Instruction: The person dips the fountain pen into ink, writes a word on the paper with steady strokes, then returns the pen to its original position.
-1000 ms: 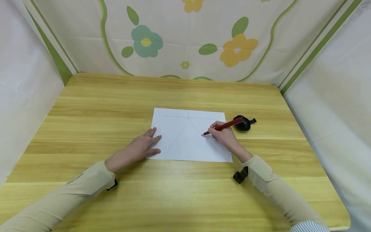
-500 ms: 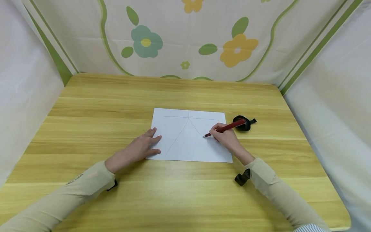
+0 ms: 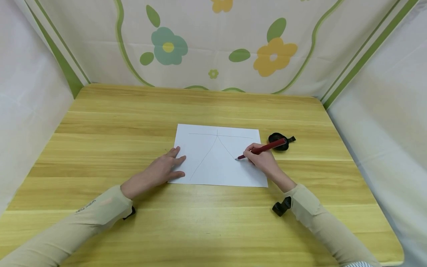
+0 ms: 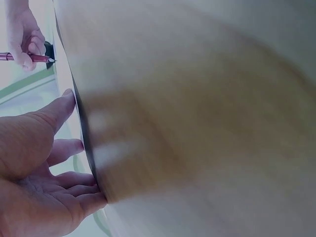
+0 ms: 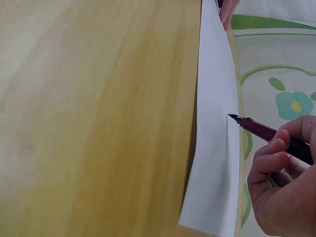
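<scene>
A white sheet of paper (image 3: pixel 213 168) lies on the wooden table, with a long horizontal line near its top, a short vertical stroke crossing it, and two curves spreading downward from there. My right hand (image 3: pixel 265 162) pinches a dark red fountain pen (image 3: pixel 263 148), tilted, its nib at the lower end of the right-hand curve. In the right wrist view the metal nib of the pen (image 5: pixel 259 130) meets the paper. My left hand (image 3: pixel 161 170) rests with spread fingers on the paper's left edge; the left wrist view shows those fingers (image 4: pixel 61 106) along the edge.
A small black round object with a tab (image 3: pixel 274 137) lies on the table right of the paper, partly behind the pen. Wooden table (image 3: pixel 200 226) surrounds the sheet. A flower-patterned cloth (image 3: pixel 207 44) hangs behind the far edge, with pale cloth at both sides.
My right hand and the pen have moved slightly down and right, and the right-hand curve has grown longer behind the nib. My left hand stays in place on the paper.
</scene>
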